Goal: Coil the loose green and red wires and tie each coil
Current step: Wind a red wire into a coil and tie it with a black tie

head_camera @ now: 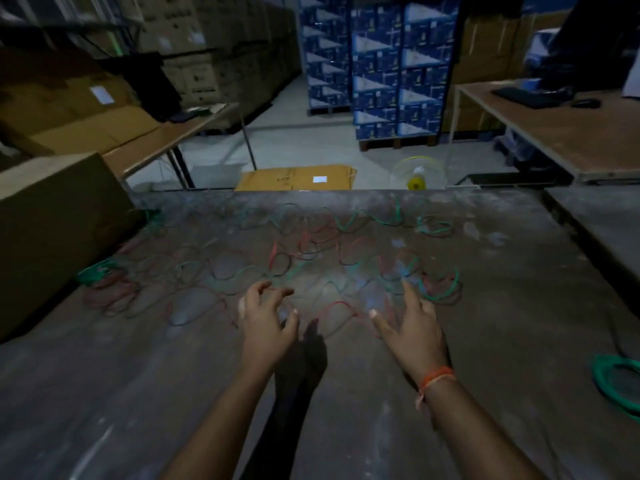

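Green and red thin insulated wires (294,261), loose loops sprawled across grey dusty worktop (502,306): probably light, springy, tangle-prone; grasp a free end. Left hand (266,317), right hand (412,323): fingers apart, empty.

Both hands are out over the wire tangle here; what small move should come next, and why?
Probably the right hand should pinch the red wire looping between it and the left hand. Both hands look empty with fingers spread, and that loop lies nearest.
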Demonstrator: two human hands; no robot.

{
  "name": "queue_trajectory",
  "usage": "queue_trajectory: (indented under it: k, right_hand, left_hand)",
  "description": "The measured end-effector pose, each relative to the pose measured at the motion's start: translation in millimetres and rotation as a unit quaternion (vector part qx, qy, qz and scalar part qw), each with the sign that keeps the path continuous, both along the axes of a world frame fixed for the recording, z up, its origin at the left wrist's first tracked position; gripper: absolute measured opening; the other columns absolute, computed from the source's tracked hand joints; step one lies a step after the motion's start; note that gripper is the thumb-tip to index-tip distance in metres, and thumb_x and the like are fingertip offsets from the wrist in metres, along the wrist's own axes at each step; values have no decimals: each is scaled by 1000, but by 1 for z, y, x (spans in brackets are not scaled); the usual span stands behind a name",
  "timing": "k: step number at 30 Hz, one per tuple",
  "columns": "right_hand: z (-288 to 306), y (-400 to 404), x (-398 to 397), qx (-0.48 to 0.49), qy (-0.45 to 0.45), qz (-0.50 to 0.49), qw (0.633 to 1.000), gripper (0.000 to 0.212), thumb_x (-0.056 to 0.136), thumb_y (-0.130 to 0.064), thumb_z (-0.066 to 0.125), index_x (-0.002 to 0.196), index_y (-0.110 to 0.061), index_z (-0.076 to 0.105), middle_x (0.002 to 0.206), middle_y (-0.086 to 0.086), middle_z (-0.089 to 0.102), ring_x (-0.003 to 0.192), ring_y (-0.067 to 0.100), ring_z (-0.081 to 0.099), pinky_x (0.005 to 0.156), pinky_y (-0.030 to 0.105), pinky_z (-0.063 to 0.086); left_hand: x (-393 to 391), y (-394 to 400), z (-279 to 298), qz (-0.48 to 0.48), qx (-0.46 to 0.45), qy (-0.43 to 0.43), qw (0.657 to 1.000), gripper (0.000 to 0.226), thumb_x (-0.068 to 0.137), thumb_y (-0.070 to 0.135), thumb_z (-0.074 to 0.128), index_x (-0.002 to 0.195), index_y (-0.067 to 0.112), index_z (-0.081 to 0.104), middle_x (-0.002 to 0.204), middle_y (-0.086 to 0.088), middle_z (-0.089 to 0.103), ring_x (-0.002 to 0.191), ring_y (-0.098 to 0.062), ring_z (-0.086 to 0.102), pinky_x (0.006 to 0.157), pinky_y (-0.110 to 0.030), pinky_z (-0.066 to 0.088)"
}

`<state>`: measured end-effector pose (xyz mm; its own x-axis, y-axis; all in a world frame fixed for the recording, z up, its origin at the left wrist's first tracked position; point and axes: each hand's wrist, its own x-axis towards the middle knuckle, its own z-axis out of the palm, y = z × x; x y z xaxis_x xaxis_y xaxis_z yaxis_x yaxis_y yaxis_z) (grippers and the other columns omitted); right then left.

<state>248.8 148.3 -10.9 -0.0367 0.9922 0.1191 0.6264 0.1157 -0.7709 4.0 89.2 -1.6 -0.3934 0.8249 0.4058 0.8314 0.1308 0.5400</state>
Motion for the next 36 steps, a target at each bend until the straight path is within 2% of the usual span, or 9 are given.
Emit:
queue_trajectory:
  k: [3, 5, 8, 14, 18, 21, 24, 29, 36]
  right_hand:
    - [-17, 5, -45, -31, -8, 16, 999, 75, 84, -29, 75, 151, -20, 42, 137, 21, 55, 120, 38, 59, 98, 43, 52]
    - [-24, 1, -81, -47, 31, 31, 998, 57, 86, -3, 59, 141, -21, 51, 115, 10, 67, 88, 33, 72, 75, 43, 59]
    - [-24, -23, -133, -76, 119, 116, 983, 60, 91, 12, 41, 131, -29, 57, 95, 0, 68, 53, 16, 59, 46, 31, 50]
    - [-25, -65, -196, -78, 174, 221, 956, 54, 101, 11, 37, 127, -29, 62, 95, 0, 71, 51, 22, 52, 48, 28, 48]
    - [-29, -74, -195, -90, 208, 173, 959, 55, 100, 15, 34, 123, -24, 66, 90, 7, 71, 53, 26, 49, 50, 28, 44]
    - [-26, -82, -188, -106, 215, 155, 958, 52, 98, 19, 31, 124, -13, 63, 86, 12, 70, 50, 20, 48, 51, 28, 44]
    - [-22, -93, -183, -108, 216, 147, 959, 53, 98, 20, 31, 125, -14, 63, 86, 11, 69, 51, 21, 47, 58, 32, 45]
    - [-16, -122, -174, -92, 212, 140, 963, 57, 96, 19, 32, 125, -19, 62, 86, 8, 68, 51, 20, 48, 58, 39, 46]
    - [6, -182, -142, -97, 226, 120, 962, 51, 98, 17, 30, 126, -16, 58, 87, 12, 65, 47, 11, 46, 47, 26, 43]
  left_hand:
    - [-53, -5, -10, 10, -15, -6, 1000, 35, 76, 29, 71, 111, 29, 72, 139, -11, 44, 128, -36, 42, 106, -43, 36]
    - [-91, -9, -11, 23, -16, -17, 999, 40, 72, 35, 67, 111, 28, 73, 141, -13, 43, 129, -37, 41, 107, -46, 37]
    - [-151, -16, -19, 48, -54, -27, 997, 51, 69, 42, 65, 117, 25, 70, 148, -17, 38, 134, -41, 36, 110, -48, 35]
    - [-234, -28, -28, 50, -188, -37, 980, 77, 72, 51, 78, 142, 35, 50, 164, -12, -9, 147, -36, 15, 114, -48, 29]
    - [-266, -29, -34, 82, -104, -54, 990, 58, 69, 46, 80, 124, 33, 66, 161, -7, -20, 141, -39, 23, 111, -48, 36]
    - [-284, -21, -26, 51, -138, -60, 987, 54, 72, 44, 82, 123, 32, 68, 164, -15, 13, 139, -32, 32, 112, -38, 35]
    - [-288, -22, -11, -29, -245, -61, 967, 59, 78, 43, 80, 130, 18, 65, 131, -9, 66, 120, -23, 61, 99, -28, 45]
    - [-254, -63, 1, -96, -229, -25, 968, 42, 85, 36, 76, 122, 17, 70, 114, -2, 73, 95, -11, 63, 74, -16, 37]
    - [-186, -147, 20, -221, -236, -31, 946, 49, 82, 53, 67, 122, 24, 70, 99, -6, 71, 94, -12, 67, 76, -24, 47]
